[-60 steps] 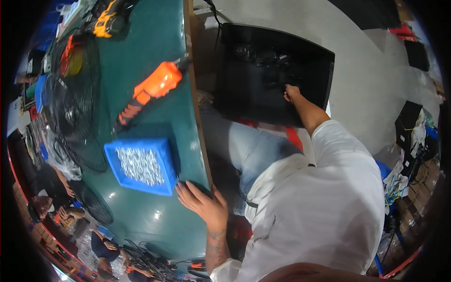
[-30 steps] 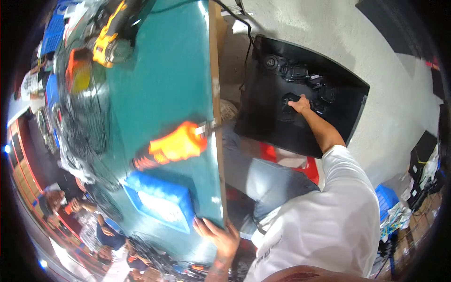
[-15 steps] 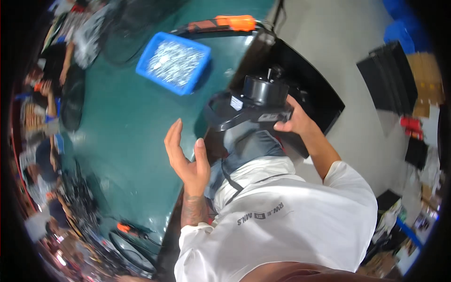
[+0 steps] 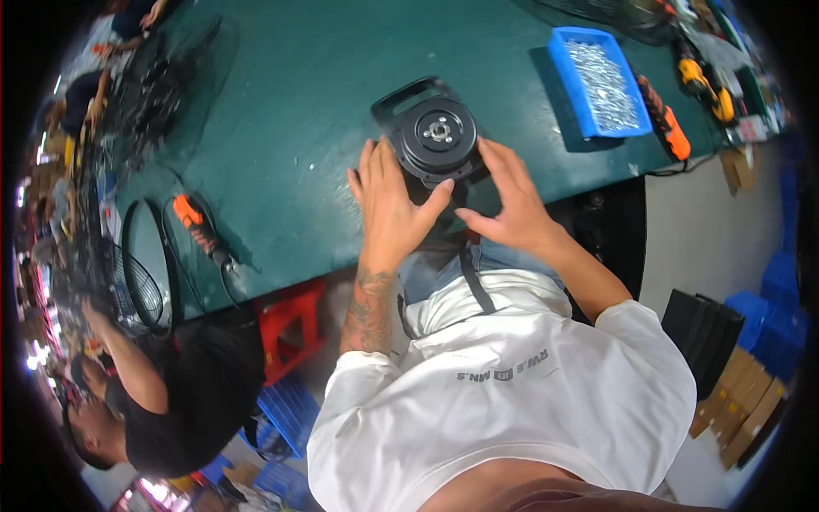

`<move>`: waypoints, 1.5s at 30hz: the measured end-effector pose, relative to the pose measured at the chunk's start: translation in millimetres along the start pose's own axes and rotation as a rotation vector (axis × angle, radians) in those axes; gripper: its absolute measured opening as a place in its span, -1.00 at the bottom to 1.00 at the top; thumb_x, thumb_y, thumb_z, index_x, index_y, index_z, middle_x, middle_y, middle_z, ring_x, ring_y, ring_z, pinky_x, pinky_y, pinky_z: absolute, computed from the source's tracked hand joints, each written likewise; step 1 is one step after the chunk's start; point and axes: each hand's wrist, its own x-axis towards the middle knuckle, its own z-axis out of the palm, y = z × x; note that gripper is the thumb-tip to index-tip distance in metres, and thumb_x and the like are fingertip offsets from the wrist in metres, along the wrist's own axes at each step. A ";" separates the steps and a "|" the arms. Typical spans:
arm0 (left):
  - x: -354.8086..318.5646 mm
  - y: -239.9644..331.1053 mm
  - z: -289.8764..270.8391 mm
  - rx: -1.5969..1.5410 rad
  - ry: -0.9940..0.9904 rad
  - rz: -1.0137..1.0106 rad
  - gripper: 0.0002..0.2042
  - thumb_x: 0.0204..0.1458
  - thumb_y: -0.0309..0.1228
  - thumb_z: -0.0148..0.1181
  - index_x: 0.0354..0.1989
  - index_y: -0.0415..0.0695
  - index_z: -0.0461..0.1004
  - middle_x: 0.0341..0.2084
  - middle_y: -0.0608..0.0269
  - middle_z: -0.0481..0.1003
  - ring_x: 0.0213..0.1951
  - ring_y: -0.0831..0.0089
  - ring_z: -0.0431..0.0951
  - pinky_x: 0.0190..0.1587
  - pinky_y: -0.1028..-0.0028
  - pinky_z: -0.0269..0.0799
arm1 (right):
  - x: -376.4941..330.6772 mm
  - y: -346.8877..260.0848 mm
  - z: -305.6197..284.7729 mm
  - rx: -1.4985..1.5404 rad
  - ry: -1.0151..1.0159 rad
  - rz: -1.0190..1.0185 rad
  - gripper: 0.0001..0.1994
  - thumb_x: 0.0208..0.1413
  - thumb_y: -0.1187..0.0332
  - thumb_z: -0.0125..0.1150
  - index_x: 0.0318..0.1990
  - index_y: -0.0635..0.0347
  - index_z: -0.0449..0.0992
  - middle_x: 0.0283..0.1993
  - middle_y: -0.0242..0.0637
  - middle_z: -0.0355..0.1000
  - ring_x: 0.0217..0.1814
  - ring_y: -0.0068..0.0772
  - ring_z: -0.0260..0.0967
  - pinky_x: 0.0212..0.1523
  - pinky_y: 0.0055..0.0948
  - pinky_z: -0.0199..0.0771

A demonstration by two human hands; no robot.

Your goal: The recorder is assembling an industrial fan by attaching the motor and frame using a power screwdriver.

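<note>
A black motor-like housing with a round top, a metal hub in its middle and a looped handle lies on the green table in front of me. My left hand is at its left near side, fingers stretched out and thumb spread toward the near edge. At the right side is my right hand, its fingertips by the rim and its thumb held away from the housing. Neither hand wraps round it; whether the fingertips press on it is hard to tell.
To the right on the green table stands a blue bin full of small metal pieces, beside an orange-and-black power tool. Another such tool lies left, near black wire guards. A person in black is at lower left.
My right hand has brought the black housing from beyond the table edge onto the table and loosened around it. My left hand has come to its side. The view has turned.
</note>
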 end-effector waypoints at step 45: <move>-1.6 -1.2 5.5 -0.280 0.061 0.003 0.00 -0.13 -0.24 0.53 0.43 -0.44 0.05 0.26 -0.31 0.28 0.24 -0.21 0.29 0.33 0.02 0.11 | 91.3 14.9 -33.2 0.059 -0.317 0.055 -0.05 -0.20 0.07 0.63 0.37 0.17 0.27 0.40 0.04 0.23 0.44 0.07 0.21 0.42 -0.08 0.22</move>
